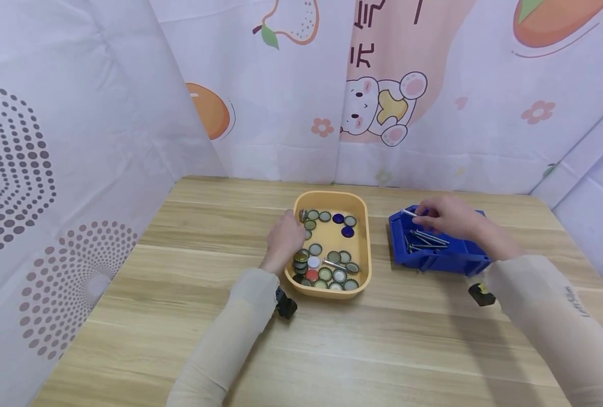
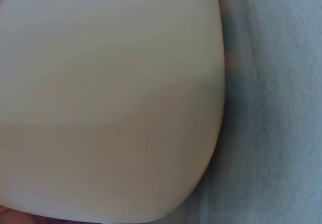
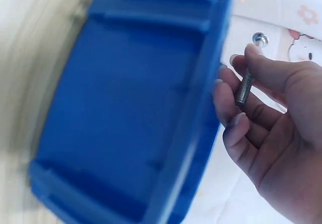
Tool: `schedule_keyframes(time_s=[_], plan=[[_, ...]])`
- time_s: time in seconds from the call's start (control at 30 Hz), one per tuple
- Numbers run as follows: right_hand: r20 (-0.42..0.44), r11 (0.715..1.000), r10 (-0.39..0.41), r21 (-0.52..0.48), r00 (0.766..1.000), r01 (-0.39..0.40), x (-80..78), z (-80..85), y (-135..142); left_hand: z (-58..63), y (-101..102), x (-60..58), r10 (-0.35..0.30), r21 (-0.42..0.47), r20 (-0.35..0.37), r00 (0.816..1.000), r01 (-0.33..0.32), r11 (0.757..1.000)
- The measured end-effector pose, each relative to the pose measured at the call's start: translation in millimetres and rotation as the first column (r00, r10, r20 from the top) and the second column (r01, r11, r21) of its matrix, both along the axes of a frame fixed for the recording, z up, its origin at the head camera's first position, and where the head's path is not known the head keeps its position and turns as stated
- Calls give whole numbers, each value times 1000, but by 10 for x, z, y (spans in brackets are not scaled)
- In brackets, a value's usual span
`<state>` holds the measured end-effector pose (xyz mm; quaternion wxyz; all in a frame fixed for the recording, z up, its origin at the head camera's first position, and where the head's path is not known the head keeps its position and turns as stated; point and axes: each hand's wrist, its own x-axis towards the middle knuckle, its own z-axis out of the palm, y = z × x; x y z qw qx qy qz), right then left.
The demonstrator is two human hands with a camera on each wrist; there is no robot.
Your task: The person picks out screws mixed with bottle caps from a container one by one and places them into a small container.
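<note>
A yellow plastic tray (image 1: 369, 237) holds many bottle caps (image 1: 315, 249), with one silver bolt (image 1: 335, 264) lying among them. My left hand (image 1: 285, 240) grips the tray at its left rim, its fingertips mostly hidden. The left wrist view is filled by the tray's pale outer wall (image 2: 110, 98). Over the blue bin (image 1: 403, 257), my right hand (image 1: 446, 216) pinches a silver bolt (image 3: 244, 89) between thumb and fingers. Its round head and threaded end show in the right wrist view. Several long bolts (image 1: 426, 242) lie inside the bin, under that hand.
Both containers stand on a wood-grain table (image 1: 352, 350), the bin to the right of the tray. A printed curtain (image 1: 271, 135) hangs behind the table's far edge, and another (image 1: 67, 169) on the left. Small black wrist cameras sit under both sleeves.
</note>
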<state>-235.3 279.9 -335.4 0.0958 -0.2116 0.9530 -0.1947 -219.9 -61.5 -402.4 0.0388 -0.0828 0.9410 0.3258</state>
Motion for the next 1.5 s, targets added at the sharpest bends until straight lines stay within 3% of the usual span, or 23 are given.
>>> schedule_keyframes(time_s=[0.23,0.5,0.87,1.17,1.5], plan=[[42,997,22,74,999,-25,42,-128,132,1,2,3,-3,-5,-4,1000,3,1000],[17,982,17,189,1000,-20,61,-176,206,13,7,-1,-1,-6,-3,1000,1,1000],[-70,985,46,169,996,-34,14,-68,139,17,7,1,7,10,9,1000,-7,1000],[-119,986,74,158,990,-55,28,154,-166,17,0,-4,8,11,12,1000,-8,1000],[-83,983,90,166,992,-76,77,277,-700,19,-1,-1,4,0,12,1000,-4,1000]])
